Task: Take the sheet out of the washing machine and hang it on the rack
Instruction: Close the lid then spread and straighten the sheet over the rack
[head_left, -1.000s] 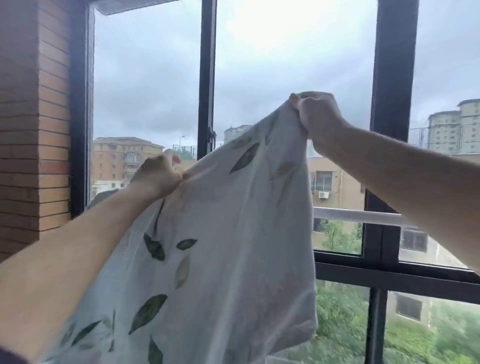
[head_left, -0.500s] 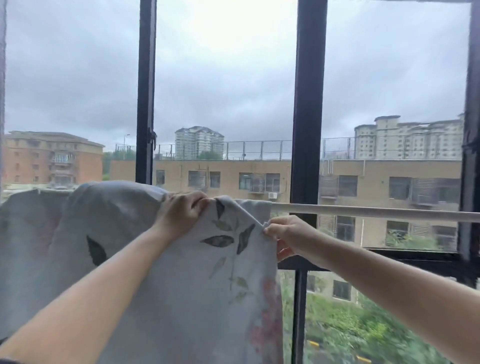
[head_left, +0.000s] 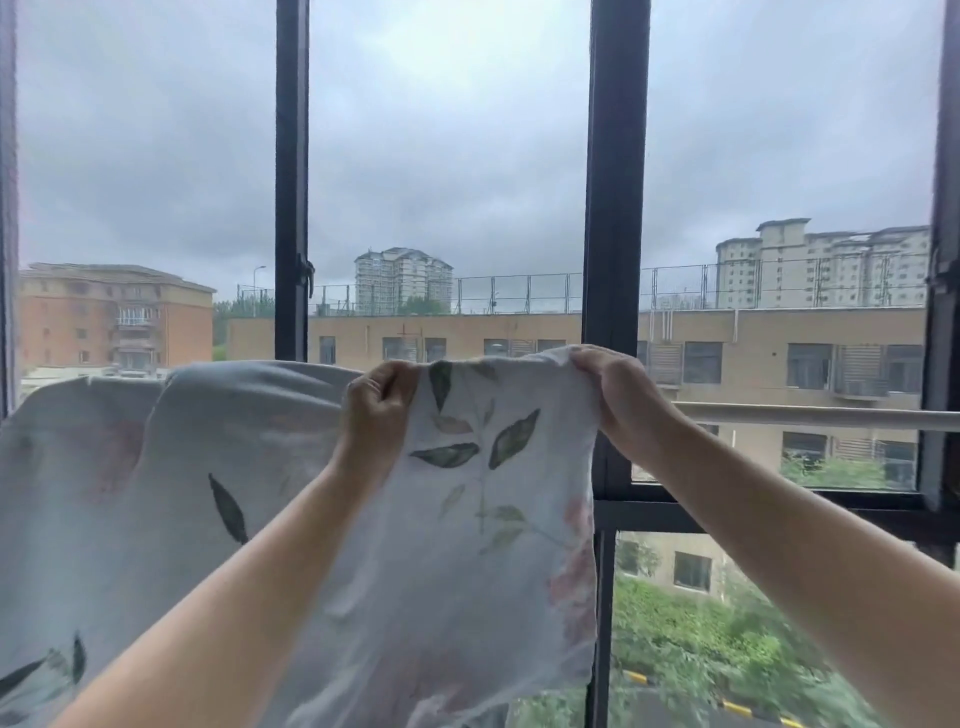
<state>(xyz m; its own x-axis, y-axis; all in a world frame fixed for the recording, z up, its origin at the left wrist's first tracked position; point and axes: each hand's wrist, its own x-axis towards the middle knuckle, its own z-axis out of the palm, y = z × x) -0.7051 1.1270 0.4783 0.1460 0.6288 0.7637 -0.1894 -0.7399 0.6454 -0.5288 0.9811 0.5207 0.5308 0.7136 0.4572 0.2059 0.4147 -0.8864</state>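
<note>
A white sheet (head_left: 467, 545) printed with green leaves and faint pink flowers hangs in front of the window. Its left part drapes over the white rack bar (head_left: 810, 418), which shows bare only to the right of my hands. My left hand (head_left: 376, 410) grips the sheet's top edge with curled fingers. My right hand (head_left: 618, 395) grips the sheet's upper right corner, a little above the bar. Between the two hands the top edge is stretched flat. The bar under the sheet is hidden.
Black window frame posts (head_left: 615, 208) stand close behind the rack, with glass panes between them. A black horizontal frame rail (head_left: 779, 512) runs below the bar. Buildings and trees lie outside. The bare bar runs off to the right edge.
My right hand moved right and up along the top edge, spreading the corner wider. The left hand slid right with the sheet. The view shifted slightly right.
</note>
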